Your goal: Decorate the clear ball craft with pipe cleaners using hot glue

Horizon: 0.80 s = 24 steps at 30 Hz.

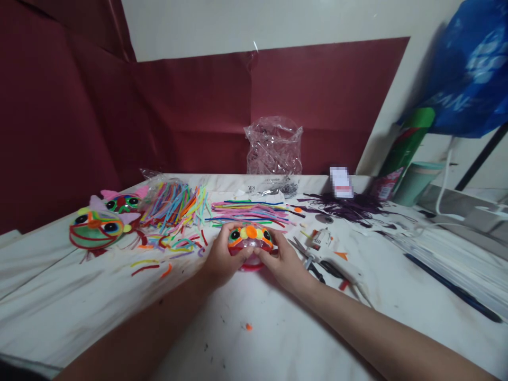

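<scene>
Between both hands sits a small colourful craft face (251,232), low over the white marbled table. It has dark round eyes, an orange nose spot, yellow pieces and a clear, pinkish lower part. My left hand (226,248) is closed round its left side, with the thumb on the front. On the other side my right hand (283,259) grips it the same way, and the thumbs nearly meet. Scissors (305,254) and a white glue gun (337,264) lie just right of my right hand. Fingers behind the craft face are hidden.
Two finished-looking craft faces (97,227) stand at the left. Bundled pipe cleaners (174,206) and loose strips (250,211) lie behind my hands. Dark purple strands (353,206), a green cup (416,182) and a dark pen (452,288) are at the right.
</scene>
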{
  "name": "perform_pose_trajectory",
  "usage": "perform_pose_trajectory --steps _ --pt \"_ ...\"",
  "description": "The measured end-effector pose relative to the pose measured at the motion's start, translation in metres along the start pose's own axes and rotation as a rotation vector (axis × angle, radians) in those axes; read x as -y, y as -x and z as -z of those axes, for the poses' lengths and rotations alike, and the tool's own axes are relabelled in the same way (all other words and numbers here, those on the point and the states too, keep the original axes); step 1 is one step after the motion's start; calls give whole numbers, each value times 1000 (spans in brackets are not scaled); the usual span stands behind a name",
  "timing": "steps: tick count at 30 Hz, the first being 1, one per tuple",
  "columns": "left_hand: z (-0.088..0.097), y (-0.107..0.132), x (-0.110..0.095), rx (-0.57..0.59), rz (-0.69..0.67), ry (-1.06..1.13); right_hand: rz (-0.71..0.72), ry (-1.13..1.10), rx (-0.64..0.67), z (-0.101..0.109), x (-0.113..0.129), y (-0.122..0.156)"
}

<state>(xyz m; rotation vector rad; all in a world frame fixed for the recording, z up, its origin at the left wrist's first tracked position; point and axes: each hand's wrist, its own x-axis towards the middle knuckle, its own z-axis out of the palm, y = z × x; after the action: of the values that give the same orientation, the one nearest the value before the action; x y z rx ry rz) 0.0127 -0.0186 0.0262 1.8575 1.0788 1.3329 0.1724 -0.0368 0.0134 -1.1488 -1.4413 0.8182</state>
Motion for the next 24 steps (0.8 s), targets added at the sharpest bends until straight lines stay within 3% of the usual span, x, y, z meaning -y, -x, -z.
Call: perform_pose_trajectory --steps 6,12,24 --pt "-2 1 -1 -22 42 -12 -30 12 0 1 4 1" --pt "-1 0 5 4 -10 48 -15 -3 17 2 6 0" --pt "1 0 13 24 -37 -50 -17 -9 56 4 2 1"
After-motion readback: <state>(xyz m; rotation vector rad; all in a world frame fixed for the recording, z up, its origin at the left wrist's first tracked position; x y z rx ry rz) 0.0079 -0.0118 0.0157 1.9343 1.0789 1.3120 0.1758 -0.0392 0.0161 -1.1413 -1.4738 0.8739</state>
